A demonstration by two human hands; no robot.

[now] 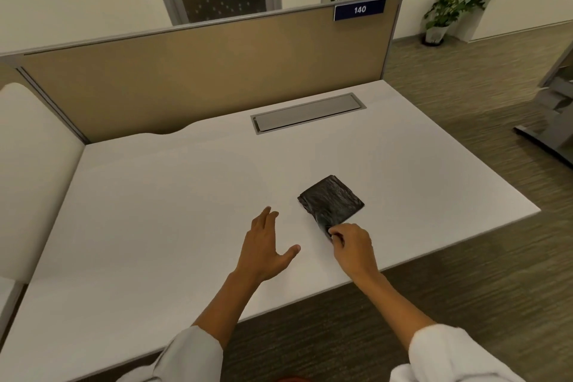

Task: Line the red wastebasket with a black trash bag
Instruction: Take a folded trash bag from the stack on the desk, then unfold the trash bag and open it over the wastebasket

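A folded black trash bag (331, 202) lies flat on the white desk (173, 195), right of centre and near the front edge. My right hand (353, 246) pinches the bag's near corner between thumb and fingers. My left hand (267, 245) hovers open over the desk just left of the bag, fingers spread, holding nothing. A sliver of something red (291, 379) shows at the bottom edge, between my sleeves; I cannot tell whether it is the wastebasket.
A tan partition (198, 71) with a "140" sign (359, 9) stands along the desk's far side. A grey cable hatch (307, 113) is set into the desk top. Carpet floor lies to the right, with a potted plant (452, 6) and a grey stand (555, 121).
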